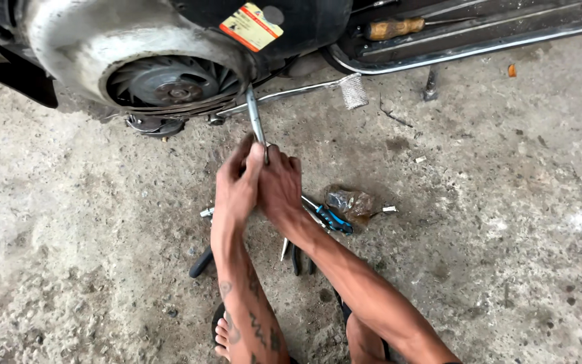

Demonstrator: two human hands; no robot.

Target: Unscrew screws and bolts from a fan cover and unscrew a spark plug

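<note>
A: What lies at the left?

B: The scooter's grey engine cover (95,40) fills the upper left, with the finned fan wheel (173,81) set in its round opening. Below it the concrete floor (69,202) is bare and stained.

A: And the person's hands?

B: Both are closed around one metal wrench (256,118). The left hand (237,185) and the right hand (279,185) press together on its lower end. The wrench runs steeply upward, and its top end meets the engine just right of the fan wheel.

A: Does anything stand in the way?

B: A thin metal lever (284,93) with a ribbed grey pedal (353,89) crosses just behind the wrench. Under the forearms lie loose tools: a black handle (201,263) at the left, dark pliers (298,257) in the middle, and a blue-handled tool (333,220) touching the right wrist's side.

A: Any containers?

B: A crumpled clear bag (349,202) sits just right of the blue-handled tool. Something dark shows inside, though what it is cannot be told.

A: Further right?

B: A wooden-handled screwdriver (392,28) rests on the scooter's footboard (493,34) at the top.
</note>
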